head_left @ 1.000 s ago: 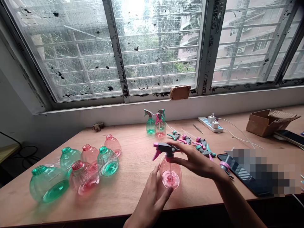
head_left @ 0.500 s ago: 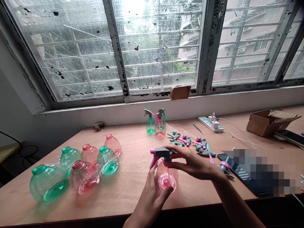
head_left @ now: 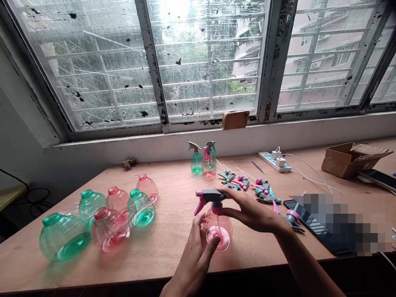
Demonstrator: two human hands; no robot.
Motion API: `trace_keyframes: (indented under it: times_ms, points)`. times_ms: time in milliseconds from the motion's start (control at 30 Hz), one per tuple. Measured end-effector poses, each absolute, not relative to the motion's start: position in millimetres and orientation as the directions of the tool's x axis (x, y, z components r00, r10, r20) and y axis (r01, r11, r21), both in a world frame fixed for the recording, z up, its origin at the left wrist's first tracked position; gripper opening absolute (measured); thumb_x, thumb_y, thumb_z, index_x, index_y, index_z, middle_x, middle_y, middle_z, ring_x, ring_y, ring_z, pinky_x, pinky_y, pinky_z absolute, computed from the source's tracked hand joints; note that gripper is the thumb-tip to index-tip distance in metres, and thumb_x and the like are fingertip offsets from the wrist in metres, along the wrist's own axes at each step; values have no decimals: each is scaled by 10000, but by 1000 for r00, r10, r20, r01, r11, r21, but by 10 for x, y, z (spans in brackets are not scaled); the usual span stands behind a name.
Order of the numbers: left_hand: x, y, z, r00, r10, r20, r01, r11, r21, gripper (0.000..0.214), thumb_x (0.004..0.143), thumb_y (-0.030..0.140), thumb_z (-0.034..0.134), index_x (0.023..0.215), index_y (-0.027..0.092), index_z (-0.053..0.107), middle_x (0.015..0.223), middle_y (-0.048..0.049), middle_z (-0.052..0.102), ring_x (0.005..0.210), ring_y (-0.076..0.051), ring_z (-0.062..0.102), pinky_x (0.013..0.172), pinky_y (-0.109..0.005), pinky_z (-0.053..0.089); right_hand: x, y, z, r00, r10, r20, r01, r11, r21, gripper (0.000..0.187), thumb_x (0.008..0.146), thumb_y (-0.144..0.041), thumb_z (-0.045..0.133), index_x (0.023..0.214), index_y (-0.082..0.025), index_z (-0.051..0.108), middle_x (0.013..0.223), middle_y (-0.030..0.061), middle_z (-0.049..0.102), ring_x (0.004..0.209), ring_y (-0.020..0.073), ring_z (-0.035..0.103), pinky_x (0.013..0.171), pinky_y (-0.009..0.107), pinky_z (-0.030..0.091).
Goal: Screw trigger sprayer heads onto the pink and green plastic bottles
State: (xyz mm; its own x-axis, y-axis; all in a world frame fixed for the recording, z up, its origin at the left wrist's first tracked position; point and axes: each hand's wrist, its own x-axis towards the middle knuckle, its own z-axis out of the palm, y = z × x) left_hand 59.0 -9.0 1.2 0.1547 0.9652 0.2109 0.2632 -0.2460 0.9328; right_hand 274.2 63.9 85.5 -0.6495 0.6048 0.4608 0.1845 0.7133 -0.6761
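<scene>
Far left of the table [head_left: 173, 181]: a cluster of capless bottles [head_left: 109, 231], green and pink, lying on their sides.

Centre: left hand [head_left: 193, 258] cups the lower body of the pink bottle [head_left: 220, 231], thumb and fingers wrapped around it. The bottle is tipped toward the camera, just above the table near the front edge. The grey-and-pink trigger head [head_left: 208, 195] sits on its neck, nozzle pointing left, dip tube visible inside.

Right hand [head_left: 250, 212] comes in from the right, fingers curled over the back of the head and pinching at the collar.

My read: head-on-bottle fitting, collar being seated. Can't tell if the thread is fully home. Turning it calls for a firm left-hand hold and the head kept square to the neck.

Right of the hands: loose trigger heads [head_left: 262, 194]. Behind them: finished bottles [head_left: 202, 161], power strip [head_left: 274, 161], cardboard box [head_left: 349, 159].
</scene>
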Motion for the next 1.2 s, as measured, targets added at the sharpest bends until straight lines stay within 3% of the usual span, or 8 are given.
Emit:
trace_keyframes:
  times_ms: [100, 200, 433, 600, 733, 900, 1100, 1200]
  points:
    - [595, -90, 4, 60, 980, 192, 234, -201, 951, 638, 995, 687, 493, 1423, 218, 435, 1479, -165, 537, 1346, -345, 557, 1152, -503, 430, 2765, 625, 884, -652, 602, 461, 216, 731, -647, 383, 1021, -342, 648, 1393, -301, 565, 1182, 42, 731, 1112, 245, 685, 1001, 402, 543]
    - [596, -78, 1, 49, 982, 182, 222, -189, 957, 578, 982, 662, 554, 1363, 235, 468, 1390, -139, 591, 1288, -332, 594, 1106, -484, 475, 2770, 609, 925, -657, 600, 457, 231, 737, -635, 398, 1030, -356, 631, 1420, -307, 564, 1194, 47, 742, 1119, 250, 690, 997, 404, 549]
    - [569, -38, -50, 243, 940, 240, 319, -311, 895, 774, 986, 524, 646, 1610, 262, 271, 1690, -158, 336, 1549, -377, 335, 1279, -585, 240, 2775, 695, 932, -697, 561, 447, 66, 671, -739, 409, 1024, -371, 642, 1418, -277, 591, 1214, 62, 753, 1134, 234, 704, 1033, 403, 548]
    - [585, -57, -56, 205, 950, 235, 309, -290, 906, 712, 1019, 574, 547, 1610, 267, 296, 1692, -136, 339, 1550, -366, 331, 1295, -586, 188, 2780, 757, 886, -694, 547, 468, 41, 679, -733, 414, 1012, -370, 661, 1405, -254, 606, 1252, 74, 752, 1198, 241, 685, 1045, 392, 536]
    - [598, -65, -32, 151, 961, 232, 238, -263, 935, 601, 1045, 621, 428, 1530, 270, 371, 1603, -138, 439, 1466, -352, 444, 1236, -556, 316, 2788, 731, 902, -659, 581, 478, 95, 695, -713, 336, 1002, -382, 675, 1312, -254, 665, 1140, 53, 780, 1072, 232, 722, 980, 364, 547]
    - [578, -56, -26, 76, 960, 269, 351, -278, 894, 620, 942, 587, 669, 1427, 269, 449, 1341, -121, 573, 1195, -322, 590, 1120, -516, 436, 2813, 755, 881, -614, 613, 497, 169, 717, -676, 318, 985, -398, 695, 1268, -253, 681, 1125, 52, 776, 1036, 237, 716, 909, 341, 547]
    - [597, -55, -78, 176, 945, 276, 313, -319, 895, 792, 959, 575, 648, 1606, 292, 287, 1684, -137, 321, 1559, -390, 266, 1278, -599, 183, 2821, 796, 855, -620, 625, 474, 164, 694, -702, 344, 975, -416, 701, 1275, -249, 670, 1173, 68, 777, 1075, 251, 726, 935, 362, 561]
    - [605, -57, -79, 154, 956, 249, 260, -283, 923, 720, 981, 625, 577, 1574, 293, 338, 1668, -129, 364, 1528, -378, 345, 1269, -579, 231, 2817, 795, 856, -627, 629, 460, 153, 678, -719, 342, 984, -412, 689, 1283, -249, 659, 1169, 73, 778, 1105, 258, 724, 957, 378, 559]
